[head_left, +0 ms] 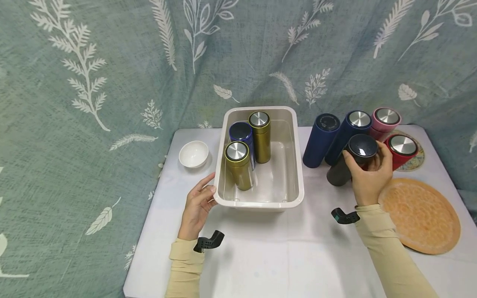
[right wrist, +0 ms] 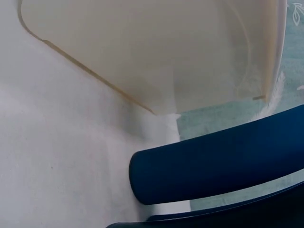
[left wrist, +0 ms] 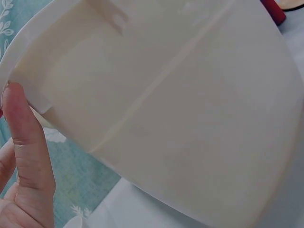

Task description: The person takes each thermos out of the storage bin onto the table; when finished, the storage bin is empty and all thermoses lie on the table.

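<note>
I have the fingers of the right hand (head_left: pixel 370 178) bent around the upper part of a black bottle (head_left: pixel 340 169), thumb on one side and the other fingers on the far side, parted only by the bottle's width. From my head view I can't tell whether its base touches the worktop (head_left: pixel 257 256). The fingers of the left hand (head_left: pixel 197 207) grip the near left corner of an off-white bin (head_left: pixel 261 204); in my left wrist view the thumb lies nearly straight, its tip at the rim, and the remaining fingers are partly hidden.

Inside the bin I count three bottles, all on the left and middle: a near gold bottle (head_left: pixel 240 170) and a far gold bottle (head_left: pixel 262 145), both silver-lidded, with a dark-lidded blue bottle (head_left: pixel 240 130) between them.

Just beyond the black bottle, right of the bin, I see a dark-topped navy bottle (head_left: pixel 320 142), a silver-lidded navy bottle (head_left: pixel 360 119) and a pink bottle (head_left: pixel 386 116). A red bottle (head_left: pixel 402 145) is just right of the right hand, in front of a patterned round mat (head_left: pixel 416 159).

Nearer me, an orange-brown round board (head_left: pixel 421 219) lies beside the right forearm. A white bowl (head_left: pixel 193 154) rests left of the bin, and a leaf-printed green cloth (head_left: pixel 130 74) hangs behind everything.
</note>
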Demonstrator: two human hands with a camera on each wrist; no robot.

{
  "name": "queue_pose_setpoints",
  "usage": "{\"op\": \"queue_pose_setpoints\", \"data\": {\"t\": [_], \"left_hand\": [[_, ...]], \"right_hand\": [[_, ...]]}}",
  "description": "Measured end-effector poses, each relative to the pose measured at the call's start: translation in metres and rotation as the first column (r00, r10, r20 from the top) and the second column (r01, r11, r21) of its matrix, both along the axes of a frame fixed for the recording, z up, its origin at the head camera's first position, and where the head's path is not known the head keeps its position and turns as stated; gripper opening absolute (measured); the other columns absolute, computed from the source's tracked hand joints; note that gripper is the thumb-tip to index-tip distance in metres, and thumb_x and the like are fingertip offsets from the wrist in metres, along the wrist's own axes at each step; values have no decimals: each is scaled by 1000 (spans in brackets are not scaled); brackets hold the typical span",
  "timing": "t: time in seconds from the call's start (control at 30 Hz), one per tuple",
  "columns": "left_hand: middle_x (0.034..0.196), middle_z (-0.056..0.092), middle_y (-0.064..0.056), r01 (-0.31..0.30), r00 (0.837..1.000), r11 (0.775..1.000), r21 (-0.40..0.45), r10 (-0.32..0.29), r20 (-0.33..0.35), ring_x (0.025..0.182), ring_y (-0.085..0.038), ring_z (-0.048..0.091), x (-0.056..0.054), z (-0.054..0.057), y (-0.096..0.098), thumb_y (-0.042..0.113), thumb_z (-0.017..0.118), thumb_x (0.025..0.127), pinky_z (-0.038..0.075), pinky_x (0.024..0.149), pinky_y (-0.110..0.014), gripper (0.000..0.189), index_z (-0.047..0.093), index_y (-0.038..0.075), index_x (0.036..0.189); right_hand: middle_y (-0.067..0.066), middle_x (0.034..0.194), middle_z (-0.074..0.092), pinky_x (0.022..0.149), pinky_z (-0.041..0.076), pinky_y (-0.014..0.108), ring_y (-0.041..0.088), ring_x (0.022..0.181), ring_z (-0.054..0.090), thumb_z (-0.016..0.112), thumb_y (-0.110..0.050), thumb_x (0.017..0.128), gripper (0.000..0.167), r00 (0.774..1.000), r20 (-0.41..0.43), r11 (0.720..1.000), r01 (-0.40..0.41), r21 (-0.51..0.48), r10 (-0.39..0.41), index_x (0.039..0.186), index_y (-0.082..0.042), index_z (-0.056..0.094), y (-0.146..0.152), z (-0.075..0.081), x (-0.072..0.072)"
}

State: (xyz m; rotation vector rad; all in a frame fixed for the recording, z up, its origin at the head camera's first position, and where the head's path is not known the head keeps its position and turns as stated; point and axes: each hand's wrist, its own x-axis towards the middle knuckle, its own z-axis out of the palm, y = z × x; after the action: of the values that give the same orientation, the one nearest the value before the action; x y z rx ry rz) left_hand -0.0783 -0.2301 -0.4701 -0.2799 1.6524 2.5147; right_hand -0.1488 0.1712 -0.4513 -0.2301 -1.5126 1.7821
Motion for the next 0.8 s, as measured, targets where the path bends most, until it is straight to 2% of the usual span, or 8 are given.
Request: {"op": "queue_pose_setpoints", "data": {"t": [0.17, 0.5, 0.8], "left_hand": [[89, 72, 5, 5, 1000, 1000, -3, -5, -1, 80, -8, 70, -1, 0, 0, -3, 50, 98, 58, 69, -20, 54, 40, 1, 150], [89, 72, 4, 5, 1000, 1000, -11, -5, -3, 81, -8, 70, -1, 1, 0, -2, 52, 97, 59, 69, -21, 55, 40, 0, 150], [88, 72, 4, 4, 1000, 1000, -22, -4, -7, 80, -8, 70, 0, 2, -1, -3, 51, 96, 59, 69, -21, 54, 40, -1, 149]], "right_hand": [[5, 114, 67, 98, 52, 21, 19, 108, 65, 83, 11, 65, 65, 1000, -10, 1000, 1, -4, -1, 124, -2, 61, -2, 1, -1], [5, 116, 65, 100, 50, 23, 19, 112, 63, 84, 7, 69, 66, 999, 30, 999, 36, -29, -35, 128, -3, 58, -4, 6, -1], [8, 121, 65, 111, 45, 27, 20, 119, 61, 85, 6, 69, 70, 999, 28, 997, 27, -67, -25, 131, -3, 57, -6, 6, 0]]}}
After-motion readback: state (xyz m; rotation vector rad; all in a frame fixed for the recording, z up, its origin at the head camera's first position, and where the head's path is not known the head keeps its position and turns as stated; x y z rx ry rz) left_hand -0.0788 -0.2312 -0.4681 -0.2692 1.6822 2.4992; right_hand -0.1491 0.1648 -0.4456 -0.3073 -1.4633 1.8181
